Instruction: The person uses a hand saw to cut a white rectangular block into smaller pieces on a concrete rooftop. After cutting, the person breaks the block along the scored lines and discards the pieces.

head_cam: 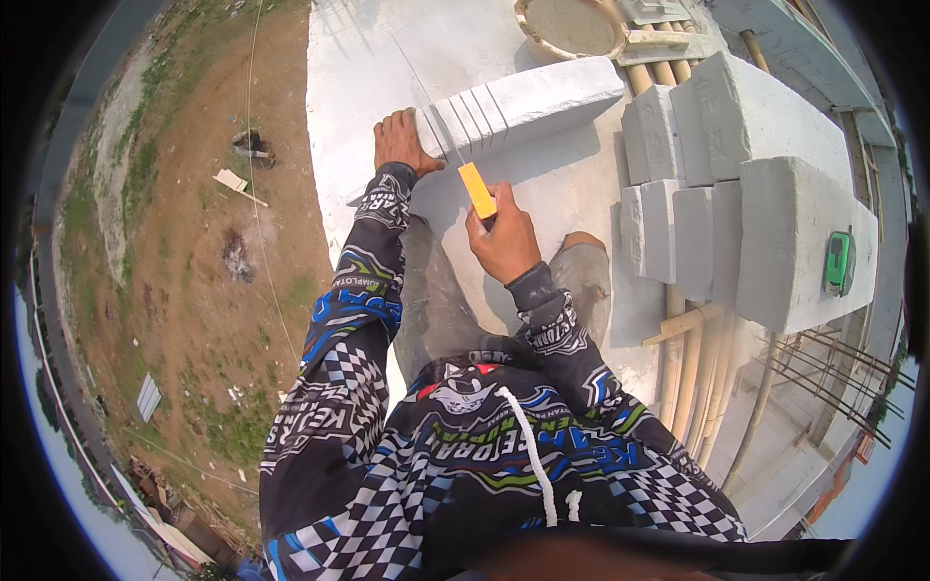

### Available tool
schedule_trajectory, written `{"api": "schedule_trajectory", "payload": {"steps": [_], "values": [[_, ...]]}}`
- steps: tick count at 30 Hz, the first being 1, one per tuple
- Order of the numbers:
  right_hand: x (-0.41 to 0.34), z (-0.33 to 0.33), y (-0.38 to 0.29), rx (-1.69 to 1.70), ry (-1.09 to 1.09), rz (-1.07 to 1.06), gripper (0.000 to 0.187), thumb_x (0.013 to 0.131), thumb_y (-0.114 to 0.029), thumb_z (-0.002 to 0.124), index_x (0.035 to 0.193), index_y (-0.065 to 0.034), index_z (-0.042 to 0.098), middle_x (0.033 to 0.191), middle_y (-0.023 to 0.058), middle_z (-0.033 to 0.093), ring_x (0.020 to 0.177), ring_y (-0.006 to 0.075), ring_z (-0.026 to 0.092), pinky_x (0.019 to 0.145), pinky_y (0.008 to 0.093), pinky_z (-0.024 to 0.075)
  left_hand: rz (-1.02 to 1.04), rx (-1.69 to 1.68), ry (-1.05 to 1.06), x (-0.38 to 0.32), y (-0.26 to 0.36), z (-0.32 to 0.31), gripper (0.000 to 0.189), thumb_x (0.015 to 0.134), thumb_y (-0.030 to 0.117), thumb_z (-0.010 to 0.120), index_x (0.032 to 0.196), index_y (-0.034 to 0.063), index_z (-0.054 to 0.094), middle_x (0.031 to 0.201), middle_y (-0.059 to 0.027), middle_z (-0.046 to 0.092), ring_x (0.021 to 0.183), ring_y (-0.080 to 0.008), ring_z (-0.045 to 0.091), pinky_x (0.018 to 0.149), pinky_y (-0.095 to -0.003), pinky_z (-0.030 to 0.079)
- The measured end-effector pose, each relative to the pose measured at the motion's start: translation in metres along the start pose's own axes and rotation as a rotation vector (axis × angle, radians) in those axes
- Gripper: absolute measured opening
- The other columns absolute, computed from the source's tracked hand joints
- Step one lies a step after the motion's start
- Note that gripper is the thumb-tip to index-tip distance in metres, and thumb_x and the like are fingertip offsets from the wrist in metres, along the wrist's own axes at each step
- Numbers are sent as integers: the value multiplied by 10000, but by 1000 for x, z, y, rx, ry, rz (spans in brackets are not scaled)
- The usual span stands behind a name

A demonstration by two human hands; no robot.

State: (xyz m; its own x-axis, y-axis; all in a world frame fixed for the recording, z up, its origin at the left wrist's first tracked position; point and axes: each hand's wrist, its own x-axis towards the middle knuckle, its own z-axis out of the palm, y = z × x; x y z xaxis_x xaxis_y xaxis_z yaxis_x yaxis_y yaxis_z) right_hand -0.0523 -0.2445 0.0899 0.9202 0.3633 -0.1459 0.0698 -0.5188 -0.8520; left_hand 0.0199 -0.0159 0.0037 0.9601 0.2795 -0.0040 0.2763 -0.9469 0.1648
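A long white aerated concrete block [552,98] lies across the pale ledge in front of me. Several narrow parallel slots run across its left part. My right hand [505,232] grips the yellow handle of a hand saw [477,190]; its thin blade, seen edge-on, reaches away over the block among the slots near the left end. My left hand [407,141] rests on the block's left end, fingers over the far top edge and thumb on the near side, close to the blade. It holds no tool.
Stacked aerated concrete blocks [777,232] stand at the right, with a green tool [839,263] on one. A round bucket [574,29] is at the top, bamboo poles [683,363] and rebar [835,374] at the right. The ledge drops off at left to ground far below, where a person [253,145] is visible.
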Motion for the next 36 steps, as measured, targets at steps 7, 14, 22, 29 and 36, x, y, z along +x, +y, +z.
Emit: {"api": "schedule_trajectory", "payload": {"steps": [7,14,22,29,36], "values": [[-154,-81,-14,39,35,12,301,967,-78,578,1247,29,552,1051,178,712,943,254,721,872,329,531,-16,-13,-74,4,-5,9,1116,535,464,928,1423,4,433,1354,-149,510,1302,-295,454,1132,-431,317],[-8,-7,16,33,48,-40,346,932,-104,640,1247,-23,521,822,216,696,780,414,705,673,459,542,-8,-18,-34,-1,0,-2,1090,544,457,916,1415,7,439,1355,-155,507,1300,-299,456,1148,-425,308],[-150,-80,-13,50,35,39,286,956,-83,585,1223,13,554,1011,203,715,934,266,732,828,339,539,-20,-11,-102,0,-2,8,1097,543,463,909,1423,13,434,1355,-154,507,1304,-299,454,1160,-441,292],[-10,-1,29,34,15,20,298,926,-84,633,1200,-24,534,878,243,703,821,415,712,684,435,555,-21,-40,-106,-2,2,-6,1115,527,434,921,1430,10,422,1361,-149,500,1306,-296,444,1166,-440,284],[-155,-83,0,55,17,58,317,939,-65,596,1245,2,550,1072,223,705,1004,320,721,877,376,544,-44,-34,-82,4,-1,8,1103,535,451,917,1421,12,428,1351,-141,498,1312,-281,439,1160,-430,293]]}}
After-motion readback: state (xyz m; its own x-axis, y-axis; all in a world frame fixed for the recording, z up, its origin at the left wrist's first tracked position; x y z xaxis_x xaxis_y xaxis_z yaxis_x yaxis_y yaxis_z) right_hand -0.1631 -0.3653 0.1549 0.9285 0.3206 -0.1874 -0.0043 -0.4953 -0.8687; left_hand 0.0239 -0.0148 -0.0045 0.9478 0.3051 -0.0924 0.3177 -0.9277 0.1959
